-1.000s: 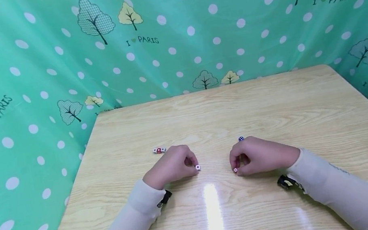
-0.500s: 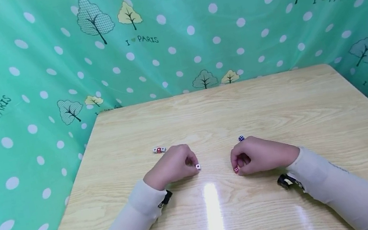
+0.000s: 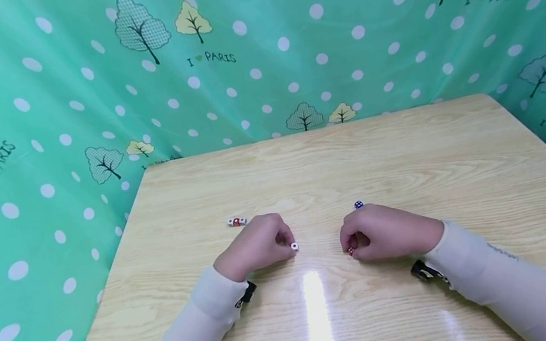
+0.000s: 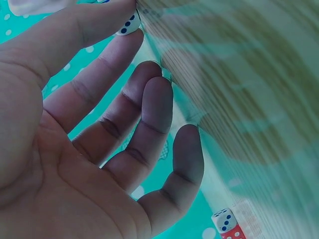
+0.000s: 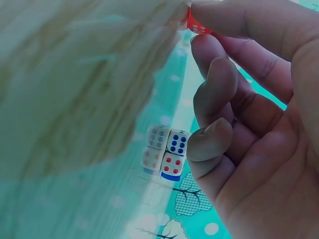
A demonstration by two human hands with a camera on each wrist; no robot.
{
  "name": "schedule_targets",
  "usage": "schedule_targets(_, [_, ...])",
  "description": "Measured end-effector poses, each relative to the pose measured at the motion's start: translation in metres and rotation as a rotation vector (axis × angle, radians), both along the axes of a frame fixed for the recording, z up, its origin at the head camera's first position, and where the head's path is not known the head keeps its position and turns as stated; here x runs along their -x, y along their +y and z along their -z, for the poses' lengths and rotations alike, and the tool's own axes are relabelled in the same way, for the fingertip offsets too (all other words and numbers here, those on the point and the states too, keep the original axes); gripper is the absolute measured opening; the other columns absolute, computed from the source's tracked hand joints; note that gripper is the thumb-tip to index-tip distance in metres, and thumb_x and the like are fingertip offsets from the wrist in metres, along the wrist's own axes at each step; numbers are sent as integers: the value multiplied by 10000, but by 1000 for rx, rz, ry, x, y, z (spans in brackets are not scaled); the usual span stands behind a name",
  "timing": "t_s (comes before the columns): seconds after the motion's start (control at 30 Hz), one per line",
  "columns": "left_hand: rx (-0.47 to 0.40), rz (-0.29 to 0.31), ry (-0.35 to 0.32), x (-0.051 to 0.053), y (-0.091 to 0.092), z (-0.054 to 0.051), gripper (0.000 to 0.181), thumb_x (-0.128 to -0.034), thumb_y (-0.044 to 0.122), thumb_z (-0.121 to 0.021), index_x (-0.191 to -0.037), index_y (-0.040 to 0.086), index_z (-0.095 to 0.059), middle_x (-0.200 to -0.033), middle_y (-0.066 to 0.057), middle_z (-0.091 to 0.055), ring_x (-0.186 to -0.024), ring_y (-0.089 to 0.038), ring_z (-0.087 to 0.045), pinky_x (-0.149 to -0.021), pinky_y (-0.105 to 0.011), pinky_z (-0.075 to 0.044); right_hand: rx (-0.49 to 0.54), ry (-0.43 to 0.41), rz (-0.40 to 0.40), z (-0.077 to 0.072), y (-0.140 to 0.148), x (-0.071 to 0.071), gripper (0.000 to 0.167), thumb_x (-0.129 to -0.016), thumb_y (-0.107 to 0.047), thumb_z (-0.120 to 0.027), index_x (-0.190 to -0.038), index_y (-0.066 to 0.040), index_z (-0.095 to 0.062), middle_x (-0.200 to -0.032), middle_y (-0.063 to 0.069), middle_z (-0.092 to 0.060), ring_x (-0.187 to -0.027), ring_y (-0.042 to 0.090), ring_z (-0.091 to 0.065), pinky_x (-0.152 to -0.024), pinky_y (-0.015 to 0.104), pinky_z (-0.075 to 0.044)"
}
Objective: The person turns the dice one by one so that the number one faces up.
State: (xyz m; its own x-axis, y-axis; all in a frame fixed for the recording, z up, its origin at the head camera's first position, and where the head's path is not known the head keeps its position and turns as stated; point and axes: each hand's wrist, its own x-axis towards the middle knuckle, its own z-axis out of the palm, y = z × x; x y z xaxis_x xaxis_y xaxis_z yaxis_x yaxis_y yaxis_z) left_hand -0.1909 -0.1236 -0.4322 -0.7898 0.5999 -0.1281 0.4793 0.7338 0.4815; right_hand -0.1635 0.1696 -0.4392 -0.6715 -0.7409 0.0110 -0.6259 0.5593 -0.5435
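My left hand (image 3: 256, 248) pinches a white die (image 3: 294, 247) between thumb and forefinger, low over the tabletop. In the left wrist view that white die (image 4: 128, 25) shows dark pips, and the other fingers are loosely bent. To the right, my right hand (image 3: 390, 230) pinches a red die (image 3: 351, 251) with thumb and forefinger. In the right wrist view the red die (image 5: 198, 26) is partly covered by the thumb, while the remaining fingers curl inward. Whether either die touches the table I cannot tell.
Beyond the left hand lies a short row of white and red dice (image 3: 236, 222). A blue die (image 3: 358, 204) sits just behind the right hand; the right wrist view shows white dice (image 5: 174, 149) beside it. Green patterned cloth (image 3: 283, 40) hangs around the wooden table (image 3: 316, 169).
The red die has turned a little between the right fingertips, and the right hand has shifted very slightly. My left hand and its white die stay nearly still.
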Motion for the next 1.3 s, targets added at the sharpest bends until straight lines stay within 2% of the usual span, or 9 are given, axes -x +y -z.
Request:
schedule_targets(0.23, [-8, -3, -10, -1, 0, 0, 100, -847, 171, -841, -801, 215, -765, -867, 44, -652, -802, -118, -550, -768, -314, -482, 7, -29, 2, 0, 2, 2, 190, -851, -81, -757, -871, -269, -737, -822, -194, -678, -680, 19, -584, -652, 211, -522])
schedule_targets(0.53, [-10, -3, -7, -1, 0, -1, 103, -843, 168, -843, -794, 215, -765, -850, 68, -651, -798, -111, -556, -767, -309, -489, 41, -84, 2, 4, 4, 5, 204, -861, -81, -753, -873, -283, -728, -821, -192, -693, -673, 30, -582, -639, 215, -516])
schedule_targets(0.83, [-3, 3, -1, -1, 1, -2, 124, -853, 186, -837, -773, 228, -753, -828, 84, -647, -792, -111, -559, -764, -301, -488, 85, -167, 18, 9, 7, 7, 176, -882, -123, -772, -891, -297, -743, -686, -125, -587, -618, 14, -490, -598, 206, -454])
schedule_targets(1.03, [-3, 3, -6, -1, 1, -2, 140, -854, 189, -837, -762, 238, -744, -826, 93, -644, -788, -101, -552, -752, -299, -487, 63, -222, 21, 10, 7, 6, 146, -883, -148, -792, -892, -286, -747, -672, -107, -579, -605, 28, -480, -597, 202, -433])
schedule_targets(1.3, [14, 10, 14, 0, 1, -2, 142, -855, 196, -836, -760, 248, -744, -797, 134, -644, -772, -86, -562, -741, -288, -492, 38, -241, 28, 12, 8, 8, 136, -887, -170, -785, -902, -297, -739, -706, -102, -618, -623, 37, -510, -601, 203, -450])
